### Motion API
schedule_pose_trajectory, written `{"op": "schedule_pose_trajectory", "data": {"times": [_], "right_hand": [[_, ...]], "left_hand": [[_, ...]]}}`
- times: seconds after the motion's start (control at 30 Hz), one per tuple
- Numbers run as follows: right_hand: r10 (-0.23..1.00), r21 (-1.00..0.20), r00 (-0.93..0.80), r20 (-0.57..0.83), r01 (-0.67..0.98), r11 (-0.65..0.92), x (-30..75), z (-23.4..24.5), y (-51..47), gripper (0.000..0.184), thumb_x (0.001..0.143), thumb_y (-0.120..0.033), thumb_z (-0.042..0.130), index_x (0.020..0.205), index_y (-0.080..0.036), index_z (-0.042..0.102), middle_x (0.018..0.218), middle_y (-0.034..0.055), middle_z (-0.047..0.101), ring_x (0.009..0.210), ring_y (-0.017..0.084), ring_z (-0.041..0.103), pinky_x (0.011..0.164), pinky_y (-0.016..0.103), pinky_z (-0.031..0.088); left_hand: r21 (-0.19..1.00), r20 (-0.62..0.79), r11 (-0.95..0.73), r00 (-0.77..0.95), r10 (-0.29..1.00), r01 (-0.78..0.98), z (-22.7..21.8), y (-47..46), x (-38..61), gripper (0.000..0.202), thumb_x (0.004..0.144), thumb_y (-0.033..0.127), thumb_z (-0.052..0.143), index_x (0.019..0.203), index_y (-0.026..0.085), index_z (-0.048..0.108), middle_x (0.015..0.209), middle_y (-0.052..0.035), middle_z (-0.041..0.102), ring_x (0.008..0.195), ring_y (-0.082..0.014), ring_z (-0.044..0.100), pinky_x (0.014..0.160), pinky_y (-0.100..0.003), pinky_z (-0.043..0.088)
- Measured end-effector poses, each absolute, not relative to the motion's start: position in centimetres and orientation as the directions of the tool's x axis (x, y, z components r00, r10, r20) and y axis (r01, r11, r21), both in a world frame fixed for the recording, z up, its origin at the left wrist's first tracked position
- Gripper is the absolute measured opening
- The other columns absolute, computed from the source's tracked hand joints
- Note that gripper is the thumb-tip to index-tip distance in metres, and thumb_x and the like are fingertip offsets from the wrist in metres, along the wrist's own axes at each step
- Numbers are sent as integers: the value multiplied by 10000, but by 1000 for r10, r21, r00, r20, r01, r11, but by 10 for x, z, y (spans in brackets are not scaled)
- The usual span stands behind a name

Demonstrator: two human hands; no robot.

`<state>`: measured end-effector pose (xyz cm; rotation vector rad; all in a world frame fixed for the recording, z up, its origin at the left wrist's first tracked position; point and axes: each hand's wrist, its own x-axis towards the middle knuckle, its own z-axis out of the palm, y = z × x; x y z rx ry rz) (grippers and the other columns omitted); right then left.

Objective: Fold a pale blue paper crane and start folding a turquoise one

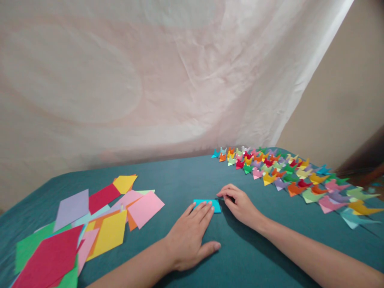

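A small folded strip of light blue paper [213, 205] lies on the teal tablecloth [180, 180] in front of me. My left hand [192, 236] rests flat on the cloth, fingers stretched out, with its fingertips pressing on the strip's left part. My right hand [240, 204] is at the strip's right end, its fingers curled and pressed down on the paper's edge.
Loose coloured paper squares [90, 224] are spread at the left: red, yellow, pink, lilac, green. Rows of several small folded paper birds [285, 172] in many colours stand at the right. A pale creased sheet [150, 80] hangs behind the table.
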<state>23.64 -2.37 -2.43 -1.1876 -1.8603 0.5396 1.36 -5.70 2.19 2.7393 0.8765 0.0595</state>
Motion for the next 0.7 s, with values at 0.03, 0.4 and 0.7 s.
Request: {"op": "schedule_pose_trajectory", "data": {"times": [0.03,0.4,0.7], "right_hand": [[882,-712,-208,422,525,465,236,-25,-24,299,787,-28,429,869,-184,670,881,52,590,830,163,570,763,298,465],[791,-373,-397,466,722,583,236,-26,-37,389,768,20,456,965,-220,692,954,68,607,900,202,526,804,356,437],[777,-205,-439,452,797,569,231,-20,-40,321,806,-22,494,964,-216,695,936,70,623,871,197,531,770,330,436]], "left_hand": [[263,-37,-784,818,574,562,22,-57,14,723,884,620,251,1437,160,180,1499,-100,183,1379,-253,154,1126,-444,131],[275,-19,-789,823,567,550,22,-57,13,717,885,611,276,1436,160,188,1493,-113,198,1375,-265,166,1118,-461,147],[284,-6,-787,822,569,547,20,-55,13,712,880,612,294,1431,169,209,1486,-112,226,1367,-272,193,1113,-470,159]]}}
